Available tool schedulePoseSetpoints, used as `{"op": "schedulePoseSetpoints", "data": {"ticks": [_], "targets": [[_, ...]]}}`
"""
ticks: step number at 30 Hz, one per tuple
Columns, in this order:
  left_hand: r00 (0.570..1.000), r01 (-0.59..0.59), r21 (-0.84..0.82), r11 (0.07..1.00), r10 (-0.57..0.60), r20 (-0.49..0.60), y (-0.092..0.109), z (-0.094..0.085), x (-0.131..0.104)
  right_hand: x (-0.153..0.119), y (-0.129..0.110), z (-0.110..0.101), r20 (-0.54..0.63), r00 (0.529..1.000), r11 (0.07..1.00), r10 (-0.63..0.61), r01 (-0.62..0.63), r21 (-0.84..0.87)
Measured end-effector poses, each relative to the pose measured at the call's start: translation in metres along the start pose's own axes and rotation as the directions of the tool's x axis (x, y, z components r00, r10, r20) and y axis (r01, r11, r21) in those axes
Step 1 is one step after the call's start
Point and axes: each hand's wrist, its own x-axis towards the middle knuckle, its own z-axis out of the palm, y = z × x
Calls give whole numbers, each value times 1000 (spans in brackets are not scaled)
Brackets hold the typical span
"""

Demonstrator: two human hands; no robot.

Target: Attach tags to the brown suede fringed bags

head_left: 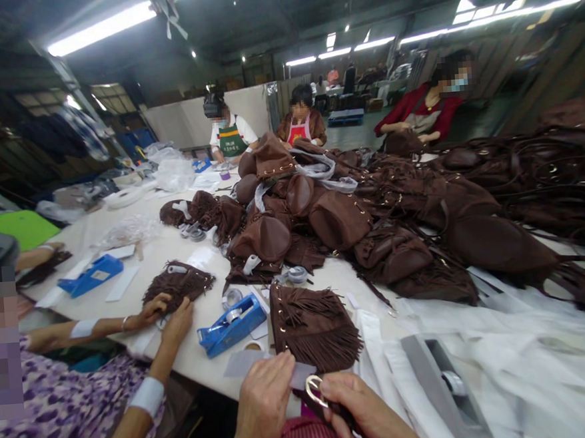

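Observation:
At the table's front edge, my right hand (353, 405) is closed around a dark strap with a gold ring-shaped buckle (314, 391). Just left of it, my left hand (267, 397) has its fingers pressed together against a translucent strip (303, 374) beside the buckle. A brown fringed bag (314, 324) lies flat beyond both hands, gold eyelets along its left side. Left of that bag stands a blue tape dispenser (232, 324). Whatever lies under my left palm is hidden.
A large heap of brown bags (332, 216) covers the table's middle and right. A grey dispenser (447, 388) and white plastic sheets (533, 362) are at right. At left, a person's hands (171, 314) hold another fringed bag (177, 284). Several people are further back.

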Motion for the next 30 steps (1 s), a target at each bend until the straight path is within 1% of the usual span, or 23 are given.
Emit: {"op": "schedulePoseSetpoints", "data": {"ticks": [8, 12, 16, 21, 25, 30], "targets": [[1000, 6, -29, 1000, -6, -15, 1, 0, -2, 0, -4, 4, -64, 997, 998, 50, -51, -20], [1000, 3, -34, 999, -4, -19, 2, -1, -4, 0, -4, 6, -71, 996, 998, 61, -63, -24], [1000, -18, -84, 996, 17, -13, 4, -1, -6, 1, -1, 6, -79, 995, 998, 57, -59, -18], [999, 54, -174, 983, -53, 14, 4, 3, -11, -2, -3, 8, -84, 996, 1000, 11, -12, -9], [992, 123, -243, 962, -116, 43, 6, 5, -13, -2, -5, 9, -61, 998, 1000, -1, -1, -25], [988, 157, -286, 945, -153, 39, 8, 3, -13, -2, -2, 7, -52, 999, 1000, 5, -6, -30]]}}
